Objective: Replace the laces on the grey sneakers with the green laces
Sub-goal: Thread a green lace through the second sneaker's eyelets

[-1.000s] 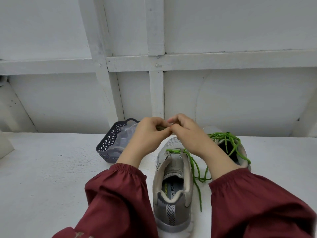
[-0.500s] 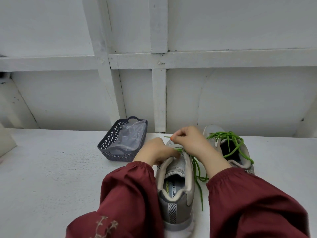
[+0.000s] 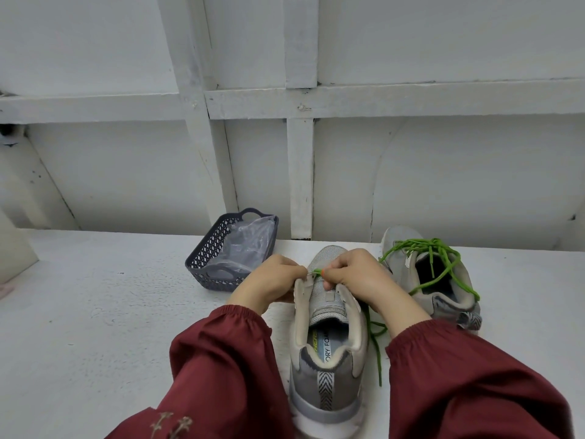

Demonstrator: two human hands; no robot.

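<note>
- L hand (image 3: pixel 272 280): fingers curled tight, gripping the left eyelet edge of the near sneaker (image 3: pixel 329 359), about midway along the shoe; fingertips meet the R hand's over the tongue.
- R hand (image 3: pixel 354 274): fingers curled, thumb + forefinger pinching the tip of a green lace (image 3: pixel 316 271) right at the left-side eyelets; other fingers tucked down over the tongue.
- Near sneaker: grey, upright on the white table (image 3: pixel 95 312), heel toward the camera, toe pointing far; no lace seen across the tongue nearer than the hands.
- Rest of that green lace runs under the R wrist and trails down the table just right of the shoe, ending near the heel.
- 2nd grey sneaker (image 3: pixel 443 289): far right, just beside the first, angled a bit, toe far. Another green lace (image 3: pixel 433 251) lies loose in loops over its opening, ends hanging over the collar; can't tell how far it's threaded.
- Dark plastic basket (image 3: pixel 205 264): far left of the shoes, near the L hand, not touching it; clear plastic bag (image 3: pixel 247 245) inside.
- Maroon sleeves (image 3: pixel 228 359) cover both forearms to the wrists.
- White panelled wall (image 3: pixel 411 169) behind the table.
</note>
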